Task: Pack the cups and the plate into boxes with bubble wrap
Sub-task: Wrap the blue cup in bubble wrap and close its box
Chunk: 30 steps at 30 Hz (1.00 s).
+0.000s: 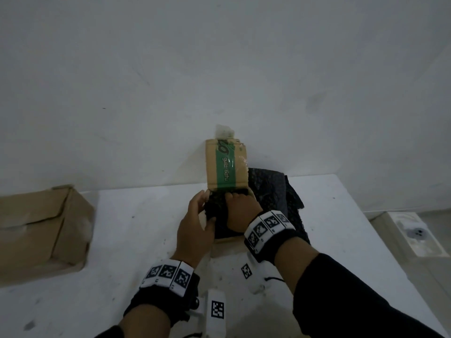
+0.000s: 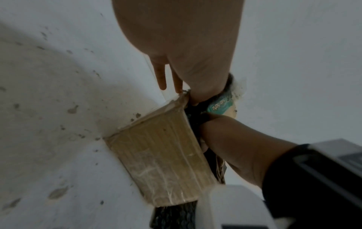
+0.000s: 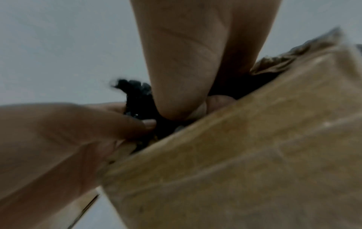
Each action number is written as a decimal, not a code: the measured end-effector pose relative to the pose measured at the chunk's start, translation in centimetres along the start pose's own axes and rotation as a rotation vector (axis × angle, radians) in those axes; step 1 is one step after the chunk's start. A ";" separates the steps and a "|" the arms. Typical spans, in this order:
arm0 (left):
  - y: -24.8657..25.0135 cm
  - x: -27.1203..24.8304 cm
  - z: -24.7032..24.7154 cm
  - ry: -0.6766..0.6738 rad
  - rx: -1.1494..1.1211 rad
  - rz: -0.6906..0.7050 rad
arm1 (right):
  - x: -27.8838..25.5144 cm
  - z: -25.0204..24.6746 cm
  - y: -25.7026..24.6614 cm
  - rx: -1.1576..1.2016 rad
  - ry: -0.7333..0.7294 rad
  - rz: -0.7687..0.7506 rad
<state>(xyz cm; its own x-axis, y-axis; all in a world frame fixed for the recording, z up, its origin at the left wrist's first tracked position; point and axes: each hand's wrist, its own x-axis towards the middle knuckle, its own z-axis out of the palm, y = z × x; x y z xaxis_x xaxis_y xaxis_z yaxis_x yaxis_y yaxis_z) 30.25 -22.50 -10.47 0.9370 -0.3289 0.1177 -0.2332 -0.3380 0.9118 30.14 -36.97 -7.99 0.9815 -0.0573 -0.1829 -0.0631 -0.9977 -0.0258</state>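
- From my head view I see the whole white table (image 1: 127,240): the small box (image 1: 225,164) stands at 12 o'clock from my hands, its green-striped flap raised toward the wall, with a second box (image 1: 41,230) lying well apart at 9 o'clock.
- Only the left wrist view shows the small box's plain taped side wall (image 2: 162,162); only the right wrist view shows my thumb tip pressed into the wrap at the box mouth.
- My left hand (image 1: 195,225) pinches the black bubble wrap (image 1: 212,211) between thumb and fingers at the box's open top; two of its fingers (image 2: 160,77) stick out straight, apart from the rim.
- My right hand (image 1: 240,211) reaches in from 4 o'clock, fingers curled down into the wrap inside the box.
- More bubble wrap spills over the box's side toward 3 o'clock.
- The box's long axis runs from 6 to 12 o'clock, its opening upward.
- No cup or plate shows; I cannot tell what the wrap covers.
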 end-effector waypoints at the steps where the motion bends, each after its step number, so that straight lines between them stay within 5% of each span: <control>1: 0.1 0.0 0.0 -0.021 -0.023 -0.023 | 0.4 0.0 0.0 -0.030 -0.033 0.009; 6: 0.4 -0.1 -0.6 -0.153 -0.157 -0.144 | 0.7 -0.5 0.1 -0.009 -0.105 0.006; 11: 2.7 -0.3 -1.3 -0.191 -0.381 -0.260 | -1.7 -0.1 0.3 0.350 0.267 -0.216; 17: 2.2 -0.4 -1.0 -0.209 -0.451 -0.341 | -1.7 1.4 0.7 0.393 0.102 -0.312; 22: 2.9 -0.7 -0.9 -0.217 -0.466 -0.351 | -0.8 1.9 0.4 0.185 0.076 -0.363; 30: 4.0 -0.8 -0.9 -0.187 -0.498 -0.377 | 0.3 1.2 -0.3 0.086 0.026 -0.273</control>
<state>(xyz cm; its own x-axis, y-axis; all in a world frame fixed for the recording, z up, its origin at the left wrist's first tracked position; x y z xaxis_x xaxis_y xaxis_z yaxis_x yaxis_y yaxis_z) 28.80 -22.84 -6.54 0.8593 -0.4309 -0.2756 0.2937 -0.0255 0.9556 30.24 -36.61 -9.25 0.9685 0.2110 -0.1322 0.1902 -0.9696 -0.1539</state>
